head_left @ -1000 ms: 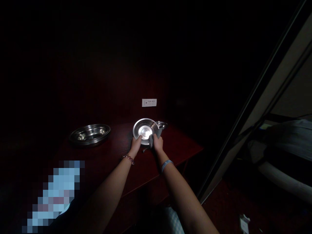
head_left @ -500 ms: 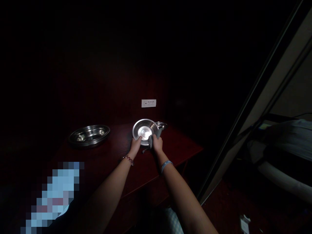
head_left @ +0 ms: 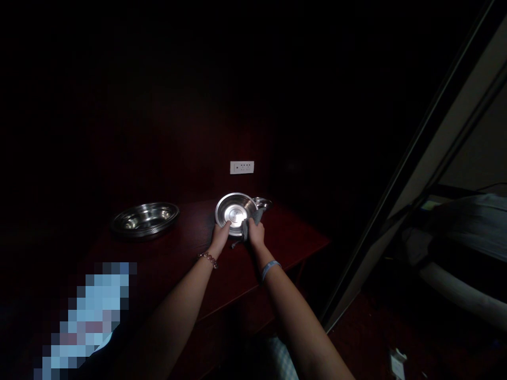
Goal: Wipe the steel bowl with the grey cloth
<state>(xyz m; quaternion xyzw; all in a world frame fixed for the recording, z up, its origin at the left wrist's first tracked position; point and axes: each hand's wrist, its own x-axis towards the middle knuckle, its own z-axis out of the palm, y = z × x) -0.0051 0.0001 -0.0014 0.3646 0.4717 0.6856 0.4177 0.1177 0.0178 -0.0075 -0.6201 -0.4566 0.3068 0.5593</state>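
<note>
Steel bowl (head_left: 235, 214): tipped up on its edge, inside facing the camera, held between both hands over the far part of the table (head_left: 178, 261).
Left hand (head_left: 221, 236): clamped on the bowl's lower left rim, thumb lying over the inner edge.
Right hand (head_left: 255, 235): closed on a grey cloth (head_left: 253, 217), pressing it against the bowl's right rim.
Hands: close together, with only the bowl's lower edge between them.
Change: over the last 1 s almost nothing. Same grip, same tilt, cloth at the same spot on the rim.
Reading: probably a pause, or rubbing too small to see. The cloth has not travelled round the rim.
Beyond right hand: a 2nd steel piece (head_left: 263, 202), touching or just behind the bowl, mostly hidden. Cannot tell what it is.
Left of left hand: wide steel dish (head_left: 146, 218), flat on the table, well apart.
Beyond both hands: white socket plate (head_left: 242, 167) on the dark wall.
Wrists: bead bracelet (head_left: 208, 258) on the left, blue band (head_left: 271, 268) on the right.
Light: very dim, and the rest of the room is unreadable.
</note>
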